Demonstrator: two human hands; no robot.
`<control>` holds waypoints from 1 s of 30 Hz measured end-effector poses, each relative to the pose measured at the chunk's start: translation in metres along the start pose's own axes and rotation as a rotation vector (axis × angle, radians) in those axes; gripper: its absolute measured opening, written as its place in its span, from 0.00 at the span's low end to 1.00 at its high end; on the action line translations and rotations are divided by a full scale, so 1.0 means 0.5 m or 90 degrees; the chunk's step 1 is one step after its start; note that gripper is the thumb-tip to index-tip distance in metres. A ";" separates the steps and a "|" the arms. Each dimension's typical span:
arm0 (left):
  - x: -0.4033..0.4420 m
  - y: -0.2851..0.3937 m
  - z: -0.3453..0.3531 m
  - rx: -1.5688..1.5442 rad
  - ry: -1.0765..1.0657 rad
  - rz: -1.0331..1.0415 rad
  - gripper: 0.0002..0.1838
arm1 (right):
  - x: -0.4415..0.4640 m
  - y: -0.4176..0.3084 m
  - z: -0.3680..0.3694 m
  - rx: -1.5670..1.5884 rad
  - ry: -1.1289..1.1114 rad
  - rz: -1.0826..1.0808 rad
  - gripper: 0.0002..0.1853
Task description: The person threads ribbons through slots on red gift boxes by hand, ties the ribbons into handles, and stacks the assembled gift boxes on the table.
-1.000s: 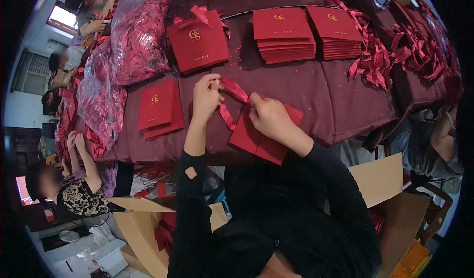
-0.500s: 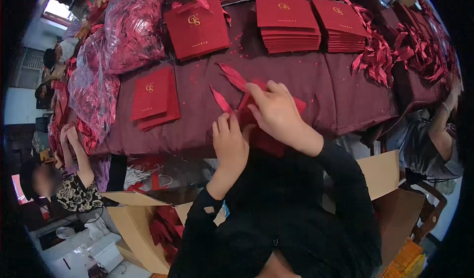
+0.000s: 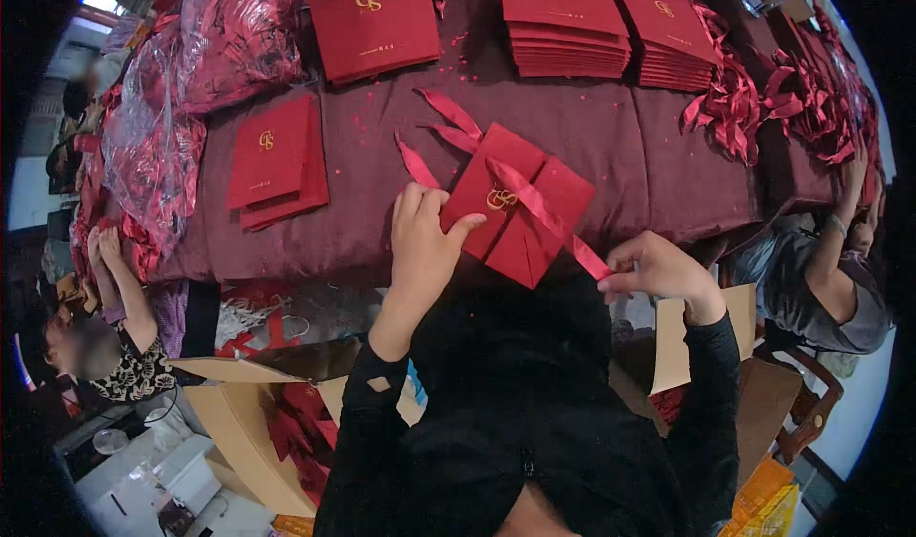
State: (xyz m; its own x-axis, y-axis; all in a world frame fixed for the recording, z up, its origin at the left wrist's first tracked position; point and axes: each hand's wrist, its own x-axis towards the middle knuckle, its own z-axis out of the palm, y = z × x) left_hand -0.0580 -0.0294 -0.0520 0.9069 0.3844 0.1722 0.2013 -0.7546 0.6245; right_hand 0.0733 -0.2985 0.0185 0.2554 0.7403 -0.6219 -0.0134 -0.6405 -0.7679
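A flat-folded red paper gift bag (image 3: 563, 191) with a gold logo lies turned at an angle at the table's near edge. My left hand (image 3: 420, 251) grips its left corner, thumb on top and fingers along the side. Between thumb and fingertips, my right hand (image 3: 660, 272) pinches the end of a pink-red ribbon (image 3: 534, 203), which runs slantwise over the bag's face. Other ribbon ends (image 3: 448, 108) stick out beyond the bag's upper left side.
Two stacks of red bags (image 3: 568, 22) stand at the back, beside heaped ribbons (image 3: 730, 117). More bags (image 3: 272, 155) and plastic-wrapped bundles (image 3: 239, 41) lie left. Cardboard boxes (image 3: 234, 432) flank me below the dark red tablecloth (image 3: 382, 241). People sit at both sides.
My right hand has moved right and toward me, drawing the ribbon across the bag. My left hand has shifted slightly up and left. The bag's face is now uncovered.
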 end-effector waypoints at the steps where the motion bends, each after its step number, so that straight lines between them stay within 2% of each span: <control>1: 0.001 0.000 -0.002 -0.002 -0.002 -0.007 0.18 | 0.000 0.012 -0.003 0.000 -0.004 0.001 0.10; 3: 0.004 -0.004 -0.013 -0.065 -0.033 -0.049 0.15 | 0.005 0.039 -0.006 -0.121 -0.069 -0.144 0.12; 5: 0.010 -0.013 -0.024 -0.162 -0.081 -0.082 0.09 | 0.009 0.043 -0.004 -0.136 -0.085 -0.175 0.12; 7: 0.012 -0.021 -0.029 -0.180 -0.085 -0.088 0.09 | 0.014 0.043 0.001 -0.148 -0.101 -0.206 0.11; 9: 0.016 -0.022 -0.031 -0.211 -0.093 -0.093 0.08 | 0.019 0.029 0.010 0.080 -0.100 -0.073 0.10; 10: 0.015 -0.021 -0.030 -0.207 -0.095 -0.094 0.08 | 0.022 0.009 0.023 0.211 -0.060 -0.055 0.07; 12: 0.019 -0.018 -0.030 -0.189 -0.091 -0.105 0.07 | 0.050 -0.015 0.055 0.382 0.029 -0.150 0.05; 13: 0.020 -0.018 -0.030 -0.187 -0.092 -0.102 0.07 | 0.067 -0.029 0.061 0.443 0.011 -0.146 0.04; 15: 0.022 -0.018 -0.032 -0.187 -0.101 -0.100 0.07 | 0.115 -0.067 0.102 0.407 0.155 -0.242 0.04; 17: 0.026 -0.011 -0.039 -0.191 -0.109 -0.117 0.06 | 0.185 -0.061 0.140 0.309 0.276 -0.407 0.06; 18: 0.027 -0.009 -0.042 -0.197 -0.117 -0.135 0.05 | 0.218 -0.052 0.152 0.254 0.298 -0.436 0.08; 21: 0.024 -0.023 -0.042 -0.229 -0.118 -0.111 0.05 | 0.255 -0.056 0.181 0.106 0.402 -0.438 0.08; 24: 0.022 -0.034 -0.038 -0.240 -0.148 -0.120 0.07 | 0.253 -0.059 0.178 0.110 0.389 -0.365 0.07; 28: 0.025 -0.030 -0.044 -0.239 -0.154 -0.120 0.07 | 0.265 -0.052 0.177 0.107 0.385 -0.397 0.06; 30: 0.027 -0.025 -0.050 -0.254 -0.163 -0.143 0.07 | 0.261 -0.061 0.175 0.103 0.378 -0.356 0.07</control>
State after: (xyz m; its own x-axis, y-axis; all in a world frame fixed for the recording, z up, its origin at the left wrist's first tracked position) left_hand -0.0576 -0.0017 -0.0386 0.9289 0.3340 -0.1599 0.2900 -0.3879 0.8749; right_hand 0.0222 -0.1645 -0.0527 0.7323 0.6809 0.0078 0.1396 -0.1390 -0.9804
